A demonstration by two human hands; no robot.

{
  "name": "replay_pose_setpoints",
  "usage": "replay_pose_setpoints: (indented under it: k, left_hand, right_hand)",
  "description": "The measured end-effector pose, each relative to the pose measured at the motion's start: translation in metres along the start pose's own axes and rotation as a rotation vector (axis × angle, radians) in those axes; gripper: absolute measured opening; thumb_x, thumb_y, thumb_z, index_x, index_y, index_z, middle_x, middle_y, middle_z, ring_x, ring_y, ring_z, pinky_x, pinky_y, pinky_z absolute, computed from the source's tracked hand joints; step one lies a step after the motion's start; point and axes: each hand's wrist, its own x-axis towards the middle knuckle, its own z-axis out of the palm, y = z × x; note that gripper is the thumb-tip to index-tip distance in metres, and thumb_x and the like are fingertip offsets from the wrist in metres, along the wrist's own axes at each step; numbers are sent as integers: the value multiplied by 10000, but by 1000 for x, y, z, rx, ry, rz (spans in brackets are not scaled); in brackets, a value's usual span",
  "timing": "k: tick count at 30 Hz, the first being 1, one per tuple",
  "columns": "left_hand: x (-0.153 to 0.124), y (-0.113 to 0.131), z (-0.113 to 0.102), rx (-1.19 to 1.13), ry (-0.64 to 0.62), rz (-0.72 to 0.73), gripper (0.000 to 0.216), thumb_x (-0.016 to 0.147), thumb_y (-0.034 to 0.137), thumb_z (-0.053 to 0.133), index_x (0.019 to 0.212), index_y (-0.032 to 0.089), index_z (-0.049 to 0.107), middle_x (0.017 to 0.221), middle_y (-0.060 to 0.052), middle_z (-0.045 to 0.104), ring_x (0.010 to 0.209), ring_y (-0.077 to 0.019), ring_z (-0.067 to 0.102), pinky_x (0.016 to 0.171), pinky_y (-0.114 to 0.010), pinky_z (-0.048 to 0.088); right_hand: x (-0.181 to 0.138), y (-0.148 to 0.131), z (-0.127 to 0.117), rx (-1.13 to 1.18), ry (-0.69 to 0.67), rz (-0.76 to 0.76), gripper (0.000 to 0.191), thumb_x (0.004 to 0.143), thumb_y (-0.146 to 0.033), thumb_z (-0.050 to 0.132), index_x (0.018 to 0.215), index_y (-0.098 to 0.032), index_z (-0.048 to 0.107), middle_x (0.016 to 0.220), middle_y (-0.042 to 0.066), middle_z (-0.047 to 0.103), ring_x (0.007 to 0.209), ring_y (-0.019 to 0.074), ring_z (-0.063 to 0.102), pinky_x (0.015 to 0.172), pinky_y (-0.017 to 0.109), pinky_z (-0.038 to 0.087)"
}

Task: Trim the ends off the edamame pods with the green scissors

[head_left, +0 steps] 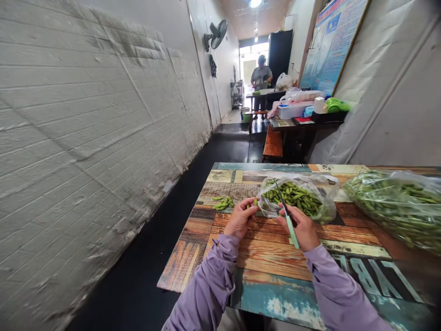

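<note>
My left hand (241,216) pinches a green bean pod (255,201) at its fingertips, just left of an open clear plastic bag of green pods (299,197). My right hand (303,226) is closed on a tool with a pale green handle and dark blades (287,216), which looks like scissors and points up toward the bag's mouth. A small pile of pods (223,202) lies on the table left of my left hand. Both arms wear lilac sleeves.
The patchwork wooden table (275,266) ends at its left edge above a dark floor beside a white brick wall. A second, larger bag of pods (399,207) lies at the right. Down the corridor stand another table with boxes (299,112), a bench (273,143) and a person (261,78).
</note>
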Motion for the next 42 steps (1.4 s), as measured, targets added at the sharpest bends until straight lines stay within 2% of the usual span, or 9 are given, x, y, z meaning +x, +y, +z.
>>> replay_pose_setpoints:
  k: [3, 7, 15, 22, 27, 32, 37, 42]
  left_hand:
    - [2, 0, -1, -56, -24, -34, 414, 597, 347, 773, 933, 124, 680, 695, 7, 587, 474, -20, 419, 419, -160, 233]
    - [2, 0, -3, -87, -64, -40, 375, 653, 396, 734, 908, 129, 671, 731, -2, 586, 474, -18, 435, 404, -147, 225]
    - [1, -3, -4, -58, -44, -10, 378, 597, 368, 780, 816, 155, 557, 737, 30, 575, 479, -19, 454, 425, -128, 295]
    - [0, -5, -2, 39, -82, 89, 357, 614, 351, 768, 778, 169, 508, 634, 70, 463, 449, -18, 379, 393, -136, 246]
    - [-2, -5, 3, 68, -130, 116, 330, 613, 332, 773, 774, 157, 544, 677, 58, 449, 462, -14, 362, 414, -152, 273]
    - [-1, -6, 3, 112, -122, 98, 314, 615, 340, 772, 753, 143, 569, 676, 46, 461, 469, -17, 372, 431, -164, 271]
    - [0, -7, 1, 157, -116, 115, 323, 619, 367, 765, 737, 147, 560, 655, 47, 459, 475, -27, 352, 439, -175, 238]
    - [0, -6, 2, 317, -106, 243, 253, 667, 345, 728, 685, 135, 587, 618, 31, 466, 551, -64, 372, 522, -193, 283]
  right_hand:
    - [0, 0, 1, -62, -31, -46, 415, 801, -446, 586, 1137, -203, 610, 963, 85, 661, 877, 212, 640, 804, 343, 517]
    - [-2, 2, 4, -140, -54, -105, 432, 802, -426, 587, 1168, -196, 583, 1065, 102, 631, 943, 224, 623, 839, 360, 508]
    - [-6, 3, 8, -195, -110, -196, 411, 797, -373, 606, 1174, -217, 553, 1120, 97, 593, 948, 223, 611, 813, 362, 523]
    - [-7, -6, 9, -143, -210, -179, 432, 792, -327, 615, 1198, -209, 527, 1086, 98, 588, 921, 214, 611, 803, 362, 524]
    - [-7, -9, 10, -101, -215, -159, 428, 776, -300, 619, 1189, -220, 539, 1097, 91, 587, 913, 210, 614, 817, 368, 521]
    - [-7, -8, 10, -96, -220, -133, 457, 756, -318, 642, 1188, -210, 541, 1105, 97, 587, 972, 228, 601, 855, 390, 509]
    - [-6, -10, 9, -79, -228, -135, 451, 760, -308, 632, 1191, -206, 542, 1108, 96, 583, 945, 215, 607, 840, 376, 514]
    - [-7, -11, 8, -72, -244, -138, 440, 770, -328, 636, 1185, -206, 550, 1053, 88, 596, 885, 207, 615, 793, 356, 524]
